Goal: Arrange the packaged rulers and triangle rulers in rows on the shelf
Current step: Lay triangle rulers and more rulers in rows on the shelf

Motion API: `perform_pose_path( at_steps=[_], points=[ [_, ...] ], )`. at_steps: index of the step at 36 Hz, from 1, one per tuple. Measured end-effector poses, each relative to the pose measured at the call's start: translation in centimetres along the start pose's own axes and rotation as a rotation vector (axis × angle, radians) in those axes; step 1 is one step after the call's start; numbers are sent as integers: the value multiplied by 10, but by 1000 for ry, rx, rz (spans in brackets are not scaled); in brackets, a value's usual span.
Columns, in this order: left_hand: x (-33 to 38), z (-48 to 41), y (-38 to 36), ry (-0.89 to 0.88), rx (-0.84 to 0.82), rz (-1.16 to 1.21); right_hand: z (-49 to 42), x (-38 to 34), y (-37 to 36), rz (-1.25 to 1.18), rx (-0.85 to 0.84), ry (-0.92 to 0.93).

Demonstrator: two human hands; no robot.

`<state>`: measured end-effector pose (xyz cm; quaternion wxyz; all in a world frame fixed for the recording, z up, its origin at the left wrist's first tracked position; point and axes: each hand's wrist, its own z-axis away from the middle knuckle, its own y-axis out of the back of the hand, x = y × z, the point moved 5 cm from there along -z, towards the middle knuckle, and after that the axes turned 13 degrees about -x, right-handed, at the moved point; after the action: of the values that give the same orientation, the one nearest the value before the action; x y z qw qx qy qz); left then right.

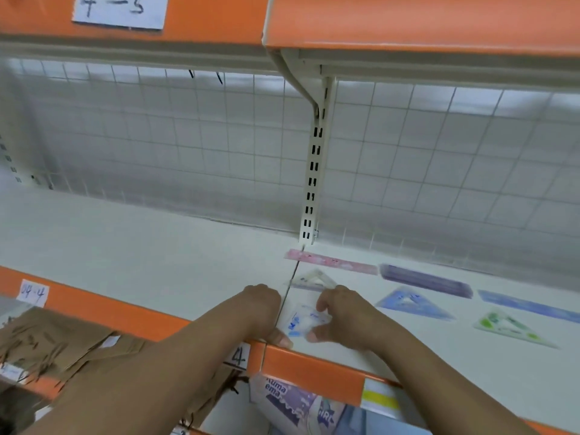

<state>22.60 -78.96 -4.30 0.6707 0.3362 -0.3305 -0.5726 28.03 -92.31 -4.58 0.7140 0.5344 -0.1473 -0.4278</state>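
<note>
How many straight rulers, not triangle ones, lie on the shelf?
3, in the back row: a pink ruler by the upright post, a purple ruler right of it, a blue ruler farthest right. More may lie outside the view.

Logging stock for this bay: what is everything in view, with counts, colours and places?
pink ruler: 1, pink, back row, leftmost
purple ruler: 1, purple, back row, middle
blue ruler: 1, blue, back row, rightmost
clear triangle: 1, clear, behind the grips
blue triangle: 1, blue, front row
green triangle: 1, green, front row, rightmost
held pack: 1, clear with blue print, shelf front
shelf: 1, white, orange edge
04-4 label: 1, white, shelf edge, left
brown bags: several, brown, lower left
left grip: 1, bare, thumb on held pack's corner
right grip: 1, bare, pinching held pack
</note>
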Motion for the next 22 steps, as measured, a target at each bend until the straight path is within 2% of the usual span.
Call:
perform_pose_path(
  at_steps=[12, 22],
  points=[
    [-2, 1, -3, -15, 10, -55, 7, -5, -9, -110, 47, -64],
    [-1, 2, -3, -25, 21, -58, 14, -10, -13, -52, 96, -71]
  ],
)
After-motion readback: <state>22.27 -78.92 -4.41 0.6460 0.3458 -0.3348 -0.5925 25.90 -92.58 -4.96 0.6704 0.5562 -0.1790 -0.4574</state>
